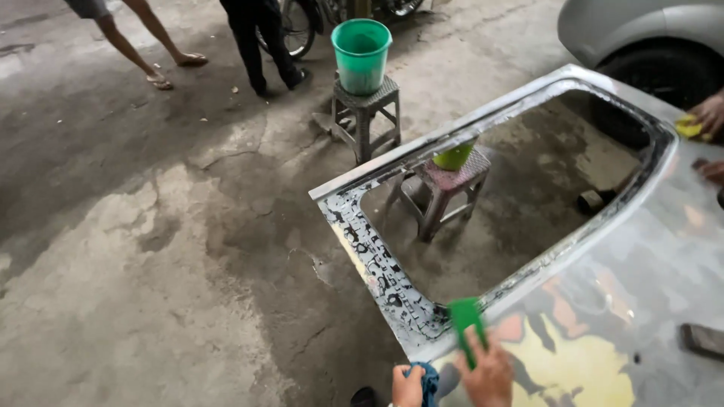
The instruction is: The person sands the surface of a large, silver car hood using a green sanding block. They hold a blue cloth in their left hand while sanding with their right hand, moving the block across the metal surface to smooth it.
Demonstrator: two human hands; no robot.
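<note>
Head view: at the bottom centre, the right hand [486, 369] grasps a green flat sanding pad [466, 324] against the bare-metal car panel [603, 301]; the left hand [407, 386] clenches a blue cloth [430, 380]. Flat, even pressure along the window-opening edge probably works best.

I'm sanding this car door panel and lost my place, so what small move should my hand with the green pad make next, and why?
Probably slide the right hand and its green pad a little left along the window-opening edge of the door panel. The pad sits at the frame's lower corner, and the strip just beyond it shows flaky black patches on bare metal, while the left hand holds a blue cloth nearby.
</note>
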